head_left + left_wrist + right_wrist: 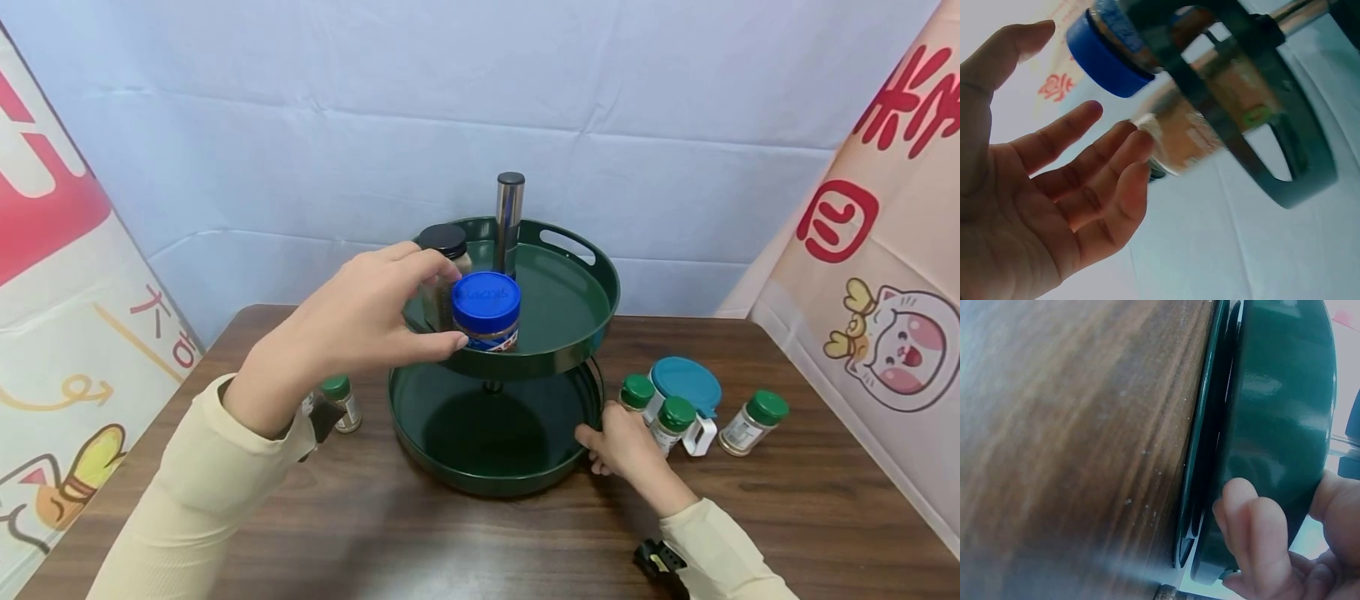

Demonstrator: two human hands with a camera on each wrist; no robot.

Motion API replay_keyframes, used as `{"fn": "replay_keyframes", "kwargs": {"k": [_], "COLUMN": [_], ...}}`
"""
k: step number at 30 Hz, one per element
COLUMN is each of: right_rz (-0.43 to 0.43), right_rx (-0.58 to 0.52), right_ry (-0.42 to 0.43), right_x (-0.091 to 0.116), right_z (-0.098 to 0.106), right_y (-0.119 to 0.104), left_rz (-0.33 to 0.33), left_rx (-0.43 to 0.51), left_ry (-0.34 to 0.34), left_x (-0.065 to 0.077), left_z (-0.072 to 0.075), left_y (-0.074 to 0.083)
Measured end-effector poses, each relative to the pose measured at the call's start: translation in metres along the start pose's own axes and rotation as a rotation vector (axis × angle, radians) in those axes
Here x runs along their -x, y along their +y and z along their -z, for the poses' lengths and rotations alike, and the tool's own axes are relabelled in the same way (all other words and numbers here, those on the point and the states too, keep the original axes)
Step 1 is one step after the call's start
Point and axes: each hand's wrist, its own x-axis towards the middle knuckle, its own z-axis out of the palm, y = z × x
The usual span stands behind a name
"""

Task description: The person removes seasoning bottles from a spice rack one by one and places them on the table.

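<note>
A jar with a blue lid stands at the front left of the upper tray of a green two-tier turntable. Beside and behind it is a taller black-lidded jar. My left hand hovers around the left side of the blue-lidded jar, thumb and fingers spread; the left wrist view shows a gap between the fingertips and the lid. At the right edge of the lower tray, my right hand pinches the wall, thumb over the rim and fingers against the outside.
Green-capped spice jars and a blue-lidded white container stand right of the turntable. Another green-capped jar stands to the left, partly behind my left wrist. A metal post rises from the upper tray. The wooden table extends in front.
</note>
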Motion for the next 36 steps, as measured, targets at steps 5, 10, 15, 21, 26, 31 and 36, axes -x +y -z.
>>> {"fn": "replay_keyframes", "kwargs": {"k": [5,10,15,21,26,31,36], "right_rz": [0.001,-0.001,0.0,-0.009,-0.006,-0.009,-0.009], "right_rx": [-0.004,-0.002,0.001,0.005,0.003,0.003,0.004], "right_ry": [0.004,0.004,-0.002,-0.003,-0.006,-0.006,-0.005], "right_x": [0.0,0.0,-0.001,-0.001,-0.001,-0.001,0.0], "right_z": [-0.001,-0.001,0.0,0.002,0.002,0.002,0.002], "right_y": [-0.001,-0.001,-0.001,0.0,-0.001,-0.001,0.0], "left_rz": [-0.014,-0.031,-0.012,0.009,0.038,0.02,-0.008], "left_rx": [0.009,0.022,0.019,0.001,-0.024,-0.064,-0.081], "left_ry": [-0.043,-0.086,-0.119,-0.153,-0.193,-0.181,-0.148], "left_x": [-0.009,-0.021,-0.03,-0.039,-0.045,-0.047,-0.046], "left_z": [0.002,-0.001,-0.004,-0.009,-0.014,-0.02,-0.022], "left_y": [0.01,0.014,0.019,0.024,0.027,0.026,0.025]}}
